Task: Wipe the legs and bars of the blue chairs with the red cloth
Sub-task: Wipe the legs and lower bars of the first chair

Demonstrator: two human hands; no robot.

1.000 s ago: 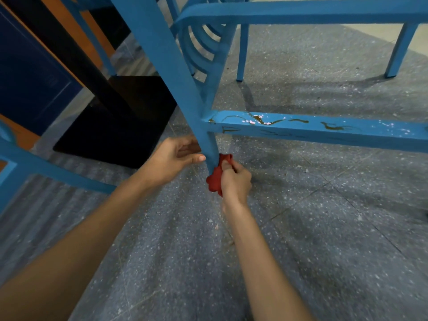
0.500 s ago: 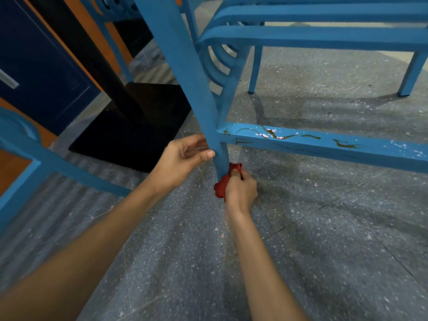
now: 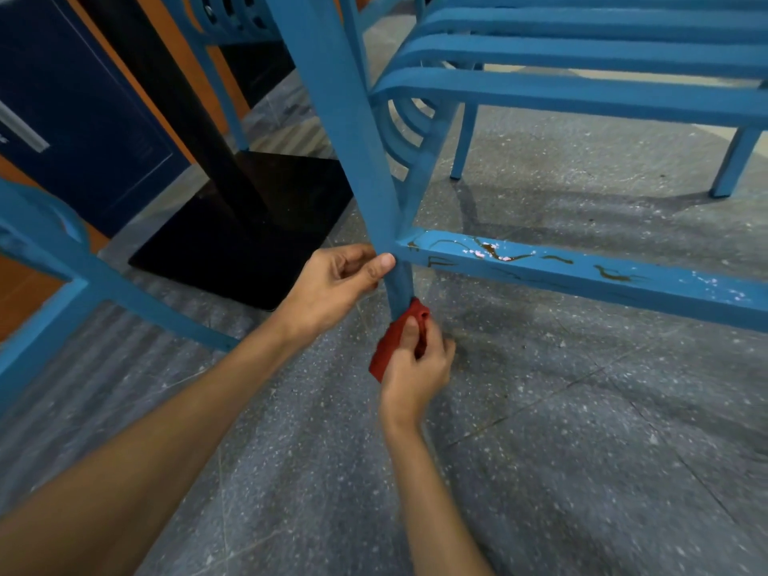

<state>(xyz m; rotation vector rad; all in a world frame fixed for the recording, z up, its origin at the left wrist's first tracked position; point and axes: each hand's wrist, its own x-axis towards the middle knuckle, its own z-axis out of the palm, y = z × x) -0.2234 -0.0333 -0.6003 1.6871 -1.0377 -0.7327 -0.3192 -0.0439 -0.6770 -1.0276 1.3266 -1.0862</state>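
Right grip [image 3: 415, 372] bunches red cloth [image 3: 384, 353] against chair leg [image 3: 328, 97] foot; my left grip [image 3: 332, 284] clasps chair leg, 11 o'clock; stained bar [image 3: 582, 270], 3 o'clock, I judge unwiped.

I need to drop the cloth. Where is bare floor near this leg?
Bare floor lies right of the right hand gripping the red cloth, in front of the stained bar. Left of the chair leg is crowded: left hand, black table base, another chair's bar.

Right hand [image 3: 415, 367] pressing red cloth [image 3: 388, 347] to blue chair leg [image 3: 353, 139], left hand [image 3: 332, 284] gripping leg
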